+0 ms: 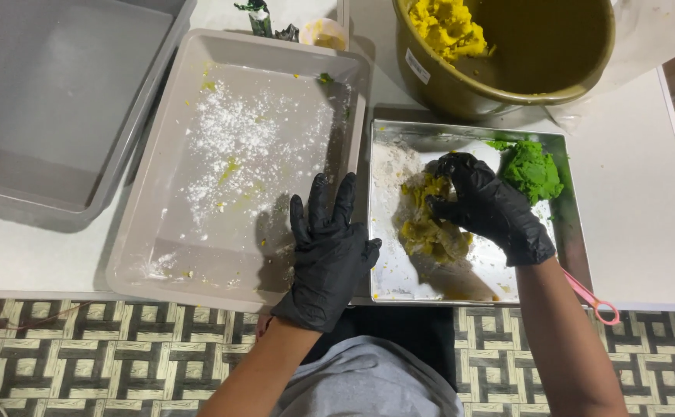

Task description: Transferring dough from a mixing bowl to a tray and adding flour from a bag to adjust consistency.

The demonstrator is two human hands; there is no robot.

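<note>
While left hand [328, 251] rests flat, released, on grey tray [198, 255] at frame centre, right hand [482, 205] grasps yellow dough [430, 232] in steel tray [542, 139].

head camera looks straight down, close.

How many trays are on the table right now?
3: a grey plastic tray at far left, a floured beige tray beside it, and a metal tray under the right hand. None looks hidden.
</note>
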